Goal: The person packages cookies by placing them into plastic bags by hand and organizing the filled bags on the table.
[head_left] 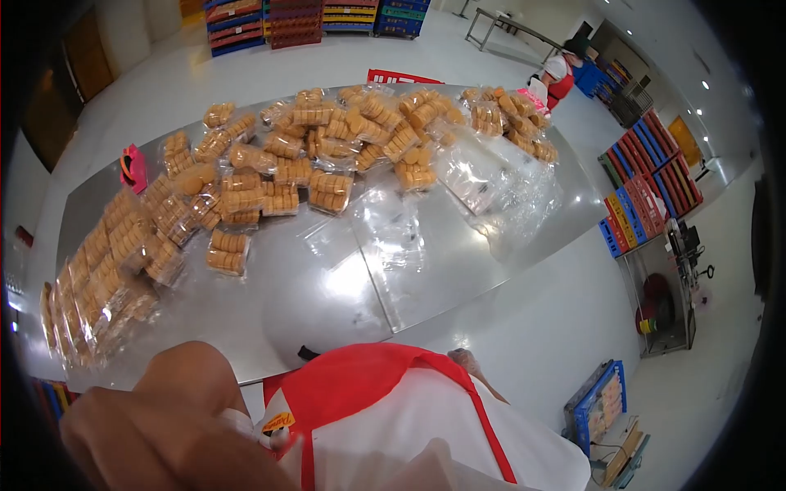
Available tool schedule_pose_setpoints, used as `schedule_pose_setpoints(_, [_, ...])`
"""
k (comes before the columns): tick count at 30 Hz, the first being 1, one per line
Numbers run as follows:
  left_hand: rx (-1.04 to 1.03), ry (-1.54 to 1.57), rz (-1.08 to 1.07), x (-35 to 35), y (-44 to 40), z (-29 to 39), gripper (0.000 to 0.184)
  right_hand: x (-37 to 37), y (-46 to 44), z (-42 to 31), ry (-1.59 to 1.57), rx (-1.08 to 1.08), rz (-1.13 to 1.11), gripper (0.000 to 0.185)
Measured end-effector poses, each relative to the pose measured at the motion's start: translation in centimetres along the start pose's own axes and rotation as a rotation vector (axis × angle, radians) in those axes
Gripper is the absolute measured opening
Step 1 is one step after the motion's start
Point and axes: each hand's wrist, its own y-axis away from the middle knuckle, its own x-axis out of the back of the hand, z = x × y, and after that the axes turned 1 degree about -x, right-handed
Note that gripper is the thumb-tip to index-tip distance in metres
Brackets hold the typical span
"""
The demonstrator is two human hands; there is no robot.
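My left arm is bent and fills the lower left, very close to the camera. I cannot make out the left hand or its fingers. Beside my red apron, a small part of my right hand shows, apparently in a clear glove and apart from the table. Its fingers are mostly hidden. On the metal table lie many clear packs of round biscuits, heaped along the far side. More packs stand in rows at the left. One pack lies apart, nearer to me.
Clear plastic bags and a larger pile of clear film lie on the table's right half. A pink object rests at its left edge. A co-worker is beyond the far right corner. Stacked crates stand at the right.
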Motion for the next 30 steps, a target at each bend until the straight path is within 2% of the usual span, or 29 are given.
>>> schedule_pose_setpoints(1, [-0.026, 0.055, -0.108, 0.0, -0.4, -1.0, 0.015, 0.9, -0.1, -1.0, 0.051, 0.04, -0.013, 0.019])
schedule_pose_setpoints(4, [-0.114, 0.179, -0.42, 2.4, -3.5, -3.2, 0.013, 2.1, -7.0, 1.8, -0.071, -0.128, -0.02, 0.018])
schedule_pose_setpoints(5, [-0.14, 0.215, -0.528, 3.2, -4.4, -3.6, 0.014, 3.1, -11.5, 4.8, 0.356, 0.102, -0.205, 0.017])
schedule_pose_setpoints(6, [-0.165, 0.246, -0.637, 3.7, -4.8, -3.8, 0.015, 4.1, -15.6, 7.5, 0.987, 0.47, -0.246, 0.017])
schedule_pose_setpoints(7, [-0.21, 0.177, -0.609, 3.5, -4.2, -3.7, 0.015, 5.0, -19.5, 10.0, 1.334, 0.833, -0.166, 0.016])
schedule_pose_setpoints(13, [0.031, 0.068, -0.99, 2.5, -4.1, -4.2, 0.02, 4.0, -20.8, 5.9, 1.417, 0.859, -0.288, 0.015])
schedule_pose_setpoints(14, [0.086, 0.047, -1.078, 2.9, -3.4, -5.0, 0.021, 3.3, -19.2, 4.0, 1.087, 0.491, -0.365, 0.015])
schedule_pose_setpoints(15, [0.169, 0.032, -1.243, 6.0, -1.2, -6.4, 0.019, 2.3, -15.7, 0.3, 0.51, 0.115, -0.324, 0.016])
schedule_pose_setpoints(16, [0.316, -0.007, -1.277, 8.6, 0.3, -8.2, 0.018, 1.1, -11.7, -3.9, 0.105, -0.123, -0.152, 0.017])
schedule_pose_setpoints(17, [0.516, -0.15, -1.082, 10.5, 1.2, -10.7, 0.02, 0.8, -12.8, -3.4, 0.193, -0.04, -0.214, 0.018])
schedule_pose_setpoints(19, [0.884, -0.419, -0.411, 13.6, 2.2, -16.7, 0.028, 0.1, -14.5, -2.8, 0.313, 0.103, -0.308, 0.02])
schedule_pose_setpoints(20, [0.818, -0.663, -0.239, 14.0, 1.9, -20.8, 0.033, -0.2, -15.8, -2.1, 0.349, 0.158, -0.345, 0.02])
schedule_pose_setpoints(21, [0.63, -1.018, -0.175, 13.2, 1.1, -24.2, 0.044, -0.8, -17.4, -0.9, 0.346, 0.179, -0.37, 0.021])
schedule_pose_setpoints(23, [0.277, -1.803, -0.483, 16.3, 4.0, -30.0, 0.05, -0.7, -17.4, -0.5, 0.375, 0.207, -0.385, 0.021])
schedule_pose_setpoints(26, [0.101, -1.941, -0.5, 19.9, 8.5, -34.0, 0.025, 0.0, -17.3, 0.4, 0.37, 0.241, -0.391, 0.021])
schedule_pose_setpoints(28, [0.083, -1.919, -0.536, 20.1, 9.3, -34.5, 0.023, 0.3, -17.8, 1.8, 0.313, 0.235, -0.369, 0.021])
schedule_pose_setpoints(29, [0.082, -1.908, -0.555, 20.3, 10.0, -34.4, 0.021, 0.5, -17.8, 2.8, 0.314, 0.219, -0.363, 0.021])
schedule_pose_setpoints(30, [0.26, -1.869, -0.554, 20.1, 9.8, -33.9, 0.02, 0.7, -17.7, 3.8, 0.315, 0.203, -0.357, 0.02])
